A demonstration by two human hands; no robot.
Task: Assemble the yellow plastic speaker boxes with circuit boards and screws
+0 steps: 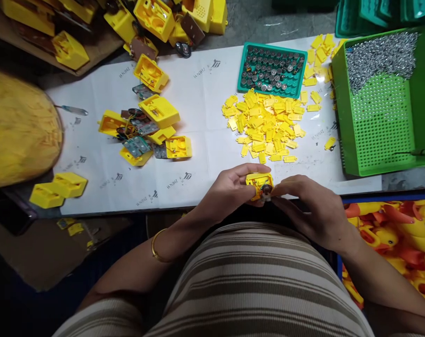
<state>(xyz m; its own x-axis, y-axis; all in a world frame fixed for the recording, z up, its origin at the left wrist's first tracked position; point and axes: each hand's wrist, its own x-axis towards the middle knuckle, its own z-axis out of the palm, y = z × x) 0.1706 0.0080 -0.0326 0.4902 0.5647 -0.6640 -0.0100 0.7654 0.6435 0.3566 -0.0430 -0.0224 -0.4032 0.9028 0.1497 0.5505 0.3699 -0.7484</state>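
An open yellow case (259,178) sits in the left hand (229,189) at the counter's (205,159) near edge, that grip closed around it. The right hand (312,206) has its fingers bent at the case's right side; whether they pinch anything, I cannot tell. Beyond lie loose yellow pieces (266,122), then a teal tray (293,89) nearer the far edge.

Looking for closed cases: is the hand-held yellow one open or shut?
Open: the yellow case in the left hand has its interior exposed.
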